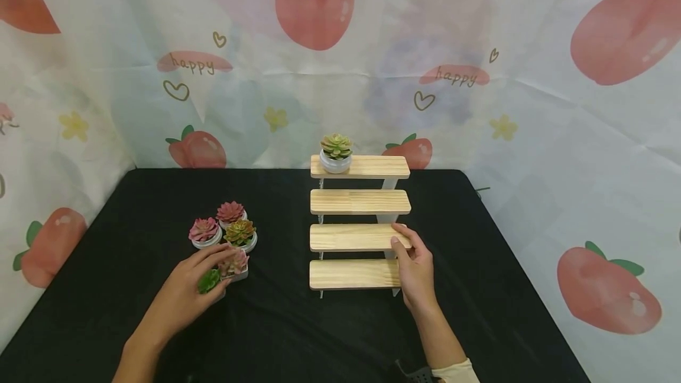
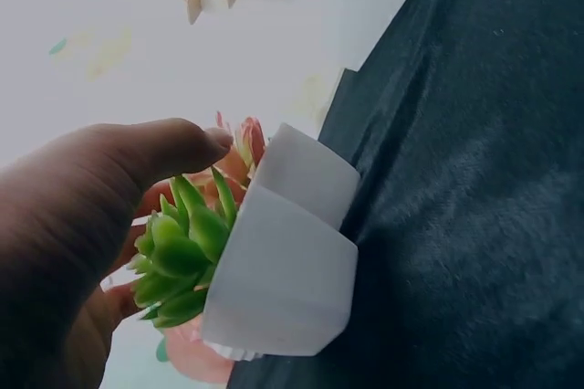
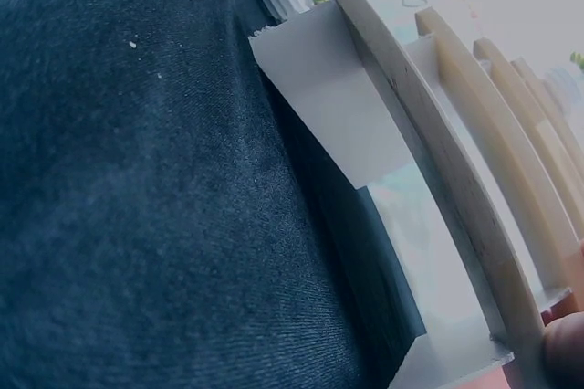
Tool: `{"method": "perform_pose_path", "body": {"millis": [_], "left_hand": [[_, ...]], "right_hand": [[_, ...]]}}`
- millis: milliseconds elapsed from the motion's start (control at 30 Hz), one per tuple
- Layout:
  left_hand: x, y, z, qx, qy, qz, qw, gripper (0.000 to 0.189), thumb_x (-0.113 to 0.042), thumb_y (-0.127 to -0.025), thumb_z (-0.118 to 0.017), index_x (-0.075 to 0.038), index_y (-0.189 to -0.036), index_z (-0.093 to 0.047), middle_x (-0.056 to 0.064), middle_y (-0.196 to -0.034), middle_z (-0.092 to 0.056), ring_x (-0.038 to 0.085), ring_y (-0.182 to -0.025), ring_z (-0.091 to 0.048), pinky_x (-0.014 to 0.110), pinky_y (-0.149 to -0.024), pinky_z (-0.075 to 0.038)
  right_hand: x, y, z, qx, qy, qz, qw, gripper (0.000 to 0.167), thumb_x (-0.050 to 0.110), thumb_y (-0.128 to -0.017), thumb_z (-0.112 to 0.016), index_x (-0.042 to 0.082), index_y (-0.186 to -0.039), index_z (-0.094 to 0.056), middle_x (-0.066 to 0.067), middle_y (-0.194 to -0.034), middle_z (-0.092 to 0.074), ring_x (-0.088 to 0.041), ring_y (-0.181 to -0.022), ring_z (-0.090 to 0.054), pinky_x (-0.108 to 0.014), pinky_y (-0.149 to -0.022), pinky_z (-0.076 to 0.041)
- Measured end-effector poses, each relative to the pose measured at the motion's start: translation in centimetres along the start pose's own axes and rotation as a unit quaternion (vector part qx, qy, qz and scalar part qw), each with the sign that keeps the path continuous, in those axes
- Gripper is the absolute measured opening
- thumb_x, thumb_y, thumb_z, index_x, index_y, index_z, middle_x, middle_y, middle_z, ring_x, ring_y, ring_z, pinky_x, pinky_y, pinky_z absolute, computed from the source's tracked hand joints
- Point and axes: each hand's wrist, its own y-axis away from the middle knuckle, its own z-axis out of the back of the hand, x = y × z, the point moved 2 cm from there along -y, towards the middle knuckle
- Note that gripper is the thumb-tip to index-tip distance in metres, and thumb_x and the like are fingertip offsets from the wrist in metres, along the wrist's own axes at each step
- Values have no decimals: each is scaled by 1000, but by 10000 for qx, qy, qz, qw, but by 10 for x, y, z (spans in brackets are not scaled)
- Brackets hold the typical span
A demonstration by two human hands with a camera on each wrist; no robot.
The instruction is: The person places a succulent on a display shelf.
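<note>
My left hand [image 1: 188,282] reaches over the potted succulents at the left. Its thumb and fingers spread either side of a peach-pink succulent [image 1: 234,263] in a white pot, fingertips right at the leaves. Under the palm, partly hidden, is a green succulent [image 2: 182,252] in an angular white pot [image 2: 283,270]. At the right, my right hand [image 1: 417,270] grips the right end of a four-tier wooden display stand [image 1: 353,237], thumb and fingers at the second-lowest board. A light green succulent [image 1: 336,148] in a round white pot stands on the top board's left end.
Behind the left hand stand two pink succulents [image 1: 203,229] and a yellow-green succulent [image 1: 239,231], all in round white pots. Black cloth [image 1: 282,336] covers the table. A fruit-printed curtain [image 1: 245,93] hangs behind and along both sides.
</note>
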Motion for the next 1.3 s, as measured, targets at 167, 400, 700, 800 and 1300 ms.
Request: {"method": "perform_pose_path", "body": {"millis": [167, 400, 700, 800, 1300], "left_hand": [[1, 5, 0, -29, 10, 89, 10000, 72, -2, -76, -90, -13, -142, -62, 8, -137, -61, 29, -119, -61, 51, -90, -51], [4, 15, -4, 36, -11, 415, 9991, 79, -4, -77, -91, -17, -147, -58, 6, -144, -57, 29, -125, -57, 51, -94, -47], [7, 27, -8, 13, -128, 775, 9969, 87, -5, -77, -91, -21, -153, -52, 10, -149, -51, 29, -131, -51, 42, -97, -44], [7, 31, -8, 10, -121, 845, 9963, 88, -5, -76, -92, -20, -153, -52, 10, -148, -50, 29, -131, -51, 35, -99, -43], [8, 45, -10, -310, 57, 1016, 9943, 90, 5, -72, -92, -17, -150, -53, 7, -142, -53, 28, -125, -52, 6, -103, -23]], "right_hand": [[0, 0, 0, 3, 1, 9, 10000, 35, 8, -106, -57, 6, -141, -61, -6, -155, -44, -17, -141, -40, -41, -115, -33], [0, 1, 0, -10, -17, -31, 10000, 35, 9, -106, -58, 5, -141, -61, -6, -154, -46, -16, -139, -42, -32, -109, -37], [-1, 0, 0, -33, 25, 2, 10000, 35, 8, -106, -58, 5, -141, -61, -13, -155, -45, -19, -135, -46, -24, -101, -40], [-1, -1, 0, -55, 30, 4, 10000, 35, 7, -106, -58, 4, -141, -62, -13, -154, -45, -19, -134, -47, -23, -100, -41], [-3, -1, 1, 9, 112, -10, 9999, 35, 10, -107, -58, 7, -141, -62, -7, -153, -47, -19, -133, -46, -28, -102, -39]]}}
